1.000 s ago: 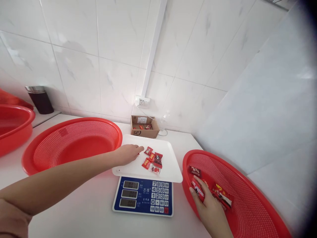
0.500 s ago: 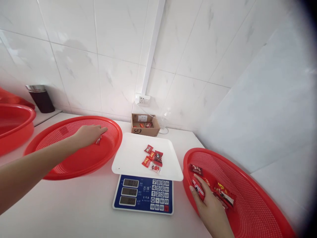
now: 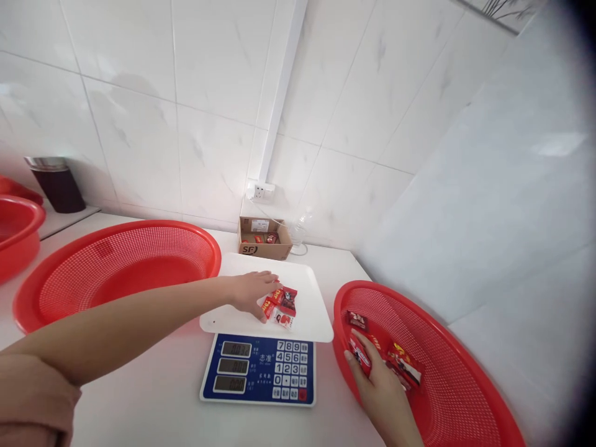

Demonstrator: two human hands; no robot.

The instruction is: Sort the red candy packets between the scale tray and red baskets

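My left hand [image 3: 251, 293] reaches over the white tray [image 3: 313, 318] of a blue digital scale [image 3: 258, 372]. Its thumb and fingers are closed around one of several red candy packets [image 3: 285, 305] piled on the tray. My right hand [image 3: 379, 385] lies flat, fingers stretched, inside the red mesh basket [image 3: 447, 366] on the right. It rests on a red packet [image 3: 359, 359], with a few more packets [image 3: 405, 366] beside it. A second, larger red mesh basket [image 3: 116, 273] stands to the left of the scale.
A small cardboard box [image 3: 263, 248] holding more packets sits against the tiled wall behind the scale, next to a clear plastic bottle [image 3: 300, 231] and under a wall socket [image 3: 258, 191]. A red basin [image 3: 13, 230] and a dark cup [image 3: 53, 183] stand far left.
My left hand went from the tray to the left basket with a packet, then came back to the pile on the tray. The right hand stayed in the right basket.
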